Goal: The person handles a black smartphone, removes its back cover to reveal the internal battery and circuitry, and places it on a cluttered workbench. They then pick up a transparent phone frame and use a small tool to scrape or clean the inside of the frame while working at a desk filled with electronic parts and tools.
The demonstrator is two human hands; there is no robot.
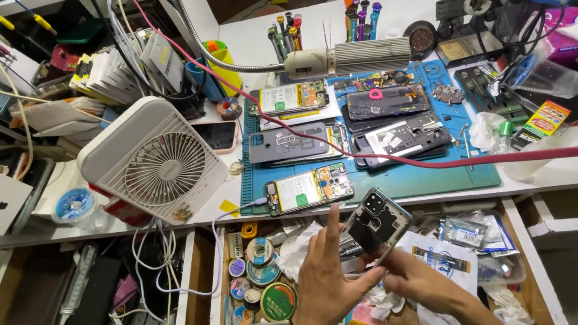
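Head cam, looking down at repair bench w/ open drawer below.

Both hands over the drawer [524, 260], sharing one item: phone back frame [378, 226], dark, w/ silvery edge, tilted, raised above drawer clutter, just below bench edge.
- Left hand [325, 279]: back of hand to camera, fingers stretched upward, index fingertip reaching toward bench edge; thumb side pressed on frame's lower left. Partly open, steadying frame rather than wrapped round it. Dark band on wrist.
- Right hand [413, 278]: comes in from lower right, fingers closed on frame's lower edge, pinching it.

Drawer under hands: tape rolls [264, 271] at left, crumpled white paper, clear bags, yellow tool at bottom.

On bench: blue work mat [439, 178] w/ several opened phones; one w/ exposed board [309, 189] lies at mat's front edge, just above the held frame. Red cable [500, 157] runs across mat to right. White desk fan [155, 161] left of mat, tilted back. Gooseneck lamp head [353, 57] hangs over mat's rear. Screwdrivers upright in holder behind.
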